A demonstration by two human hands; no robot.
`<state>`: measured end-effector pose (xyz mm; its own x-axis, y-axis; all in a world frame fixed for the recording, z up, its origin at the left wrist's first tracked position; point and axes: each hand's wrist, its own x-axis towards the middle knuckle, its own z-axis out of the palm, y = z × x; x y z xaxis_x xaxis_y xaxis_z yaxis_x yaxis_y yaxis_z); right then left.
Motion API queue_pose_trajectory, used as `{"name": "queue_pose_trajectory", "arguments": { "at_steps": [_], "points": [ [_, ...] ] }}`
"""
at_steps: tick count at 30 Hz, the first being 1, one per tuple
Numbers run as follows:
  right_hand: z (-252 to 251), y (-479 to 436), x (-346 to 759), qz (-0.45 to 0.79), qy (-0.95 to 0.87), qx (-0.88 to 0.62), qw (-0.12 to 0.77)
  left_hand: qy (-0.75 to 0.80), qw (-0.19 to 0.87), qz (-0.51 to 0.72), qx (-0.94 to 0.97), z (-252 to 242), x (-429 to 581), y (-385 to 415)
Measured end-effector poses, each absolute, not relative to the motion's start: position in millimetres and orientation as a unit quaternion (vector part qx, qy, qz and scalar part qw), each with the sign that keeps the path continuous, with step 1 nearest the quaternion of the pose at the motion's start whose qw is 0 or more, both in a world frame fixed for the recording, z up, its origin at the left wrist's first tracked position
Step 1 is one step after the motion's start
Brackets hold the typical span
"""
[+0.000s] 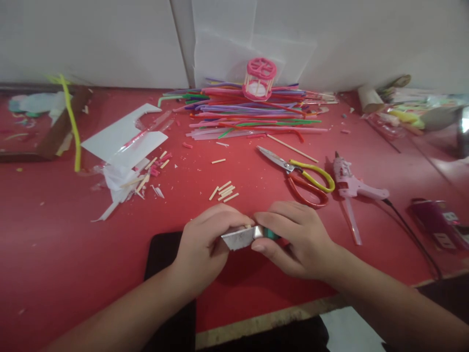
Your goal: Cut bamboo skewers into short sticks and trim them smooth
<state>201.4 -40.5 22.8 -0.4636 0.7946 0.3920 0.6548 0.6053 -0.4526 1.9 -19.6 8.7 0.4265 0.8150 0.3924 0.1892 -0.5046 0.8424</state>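
My right hand [298, 239] is closed around a utility knife [240, 238] with a green handle, its broad blade out and pointing left. Close against the blade, my left hand [205, 242] is closed on a small pale wooden stick [248, 226], of which only a tip shows between the fingers. Just beyond both hands lies a loose group of short cut sticks [225, 191], with one more piece [219, 161] farther off. A longer wooden stick [292, 148] rests above the scissors [293, 171], whose handles are yellow and red.
A pink glue gun [353, 183] with a cord lies at the right, near a purple box [439, 222]. Colourful pipe cleaners [252, 115] are piled at the back under a small pink cage [261, 80]. White card [110, 132] and scraps are left; a black flat object [161, 254] sits under my left arm.
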Motion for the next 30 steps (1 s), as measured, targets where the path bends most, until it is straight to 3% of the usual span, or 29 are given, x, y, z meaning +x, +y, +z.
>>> {"name": "queue_pose_trajectory", "arguments": {
  "at_steps": [16,19,23,26,30],
  "points": [
    [25,-38,206,0.143,-0.829,-0.451,0.3,0.291,0.347,0.42,0.786,14,0,-27],
    [25,-32,218,0.105,-0.788,-0.503,0.34,0.236,0.371,0.431,0.788,15,0,-28],
    [27,-27,228,0.058,-0.735,-0.536,0.411,0.332,0.364,0.437,0.752,11,0,-23],
    [25,-26,225,0.059,-0.749,-0.53,0.394,0.394,0.424,0.437,0.689,8,1,-19],
    [19,-26,219,0.055,-0.753,-0.557,0.345,0.404,0.578,0.442,0.555,4,3,-19]
  ]
}}
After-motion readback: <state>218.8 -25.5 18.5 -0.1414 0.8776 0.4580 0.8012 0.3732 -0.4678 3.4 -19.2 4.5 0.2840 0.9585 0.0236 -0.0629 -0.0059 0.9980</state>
